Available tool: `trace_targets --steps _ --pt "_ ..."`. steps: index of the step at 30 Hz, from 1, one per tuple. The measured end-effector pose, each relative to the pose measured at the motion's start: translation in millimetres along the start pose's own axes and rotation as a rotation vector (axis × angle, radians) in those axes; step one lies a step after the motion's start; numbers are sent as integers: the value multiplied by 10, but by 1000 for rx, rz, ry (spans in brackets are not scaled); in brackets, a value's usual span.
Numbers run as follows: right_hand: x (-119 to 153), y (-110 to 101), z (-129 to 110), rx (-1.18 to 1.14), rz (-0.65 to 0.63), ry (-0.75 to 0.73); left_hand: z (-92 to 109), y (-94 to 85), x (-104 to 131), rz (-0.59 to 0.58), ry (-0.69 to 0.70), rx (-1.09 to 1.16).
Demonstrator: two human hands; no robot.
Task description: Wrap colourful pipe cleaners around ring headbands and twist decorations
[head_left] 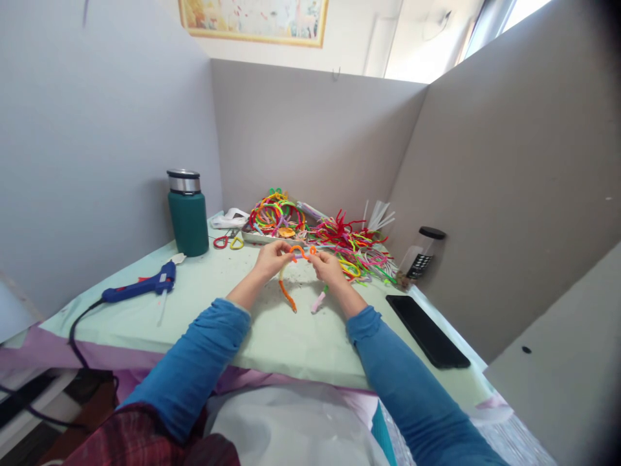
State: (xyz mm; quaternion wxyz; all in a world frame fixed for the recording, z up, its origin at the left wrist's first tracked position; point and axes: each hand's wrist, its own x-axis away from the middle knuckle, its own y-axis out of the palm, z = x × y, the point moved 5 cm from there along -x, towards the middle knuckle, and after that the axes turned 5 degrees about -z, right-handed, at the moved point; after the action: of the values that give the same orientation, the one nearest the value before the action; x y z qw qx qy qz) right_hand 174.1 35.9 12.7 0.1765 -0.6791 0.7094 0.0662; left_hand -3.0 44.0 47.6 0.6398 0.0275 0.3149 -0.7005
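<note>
My left hand [272,260] and my right hand [330,268] are raised over the middle of the table, fingers pinched. Between them stretches a bent, wavy orange pipe cleaner [301,250] with a small loop near the right fingers. A purple strip shows just behind it. Below my left hand hangs an orange fuzzy end [288,295], and a pink fuzzy end [318,302] hangs below my right hand. These look like the two ends of one curved band, but my hands hide how they join.
Behind my hands lies a tangled pile of colourful pipe cleaners [347,236], beside a tray [259,239] heaped with more. To the left are a green bottle [188,220], a blue glue gun [145,285] and scissors [236,243]. A black phone [427,331] and a clear jar [421,255] are at right.
</note>
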Motion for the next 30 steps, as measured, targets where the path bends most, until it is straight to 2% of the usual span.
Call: trace_targets --steps 4,8,15,17,23,30 --pt "19 2 -4 -31 -9 26 50 -1 19 -25 10 -40" --pt "34 -1 -29 -57 -5 43 -18 40 24 -93 -45 10" --pt "54 -8 -67 -87 8 54 -148 145 107 -294 -354 125" --pt "54 -9 -67 -79 6 47 -137 165 124 -331 -380 195" --pt "36 -15 -39 -53 9 49 -95 161 103 -279 -330 385" --pt "39 1 -32 -58 -3 33 -43 139 105 -219 -287 451"
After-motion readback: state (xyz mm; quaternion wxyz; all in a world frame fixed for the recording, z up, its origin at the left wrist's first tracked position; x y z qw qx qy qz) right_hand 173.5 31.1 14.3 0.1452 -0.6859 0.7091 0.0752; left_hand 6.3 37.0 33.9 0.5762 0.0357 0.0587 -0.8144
